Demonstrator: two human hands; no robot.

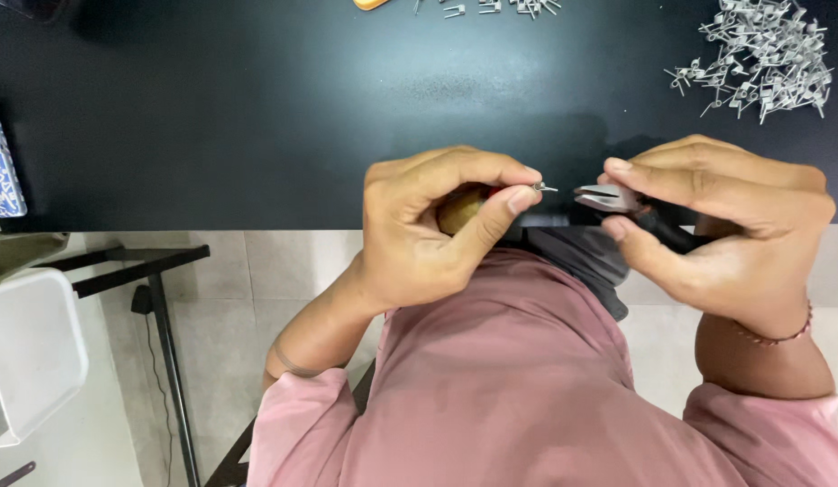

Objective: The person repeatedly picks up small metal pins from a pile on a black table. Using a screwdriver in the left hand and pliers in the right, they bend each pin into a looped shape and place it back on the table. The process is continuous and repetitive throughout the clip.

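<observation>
My left hand (441, 225) pinches a tiny metal part (545, 188) between thumb and forefinger, with something yellowish-brown and red tucked in the palm. My right hand (725, 230) grips small pliers (608, 198) with black handles; their silvery jaws point left, a short gap from the metal part. Both hands hover over the near edge of the black table (256, 117), above my pink-sleeved lap.
A heap of small metal parts (761, 59) lies at the table's far right, a smaller scatter (500, 7) at the top centre beside an orange object (372, 4). A patterned blue-white item (2, 171) sits at the left edge. A white bin (27, 352) stands on the tiled floor.
</observation>
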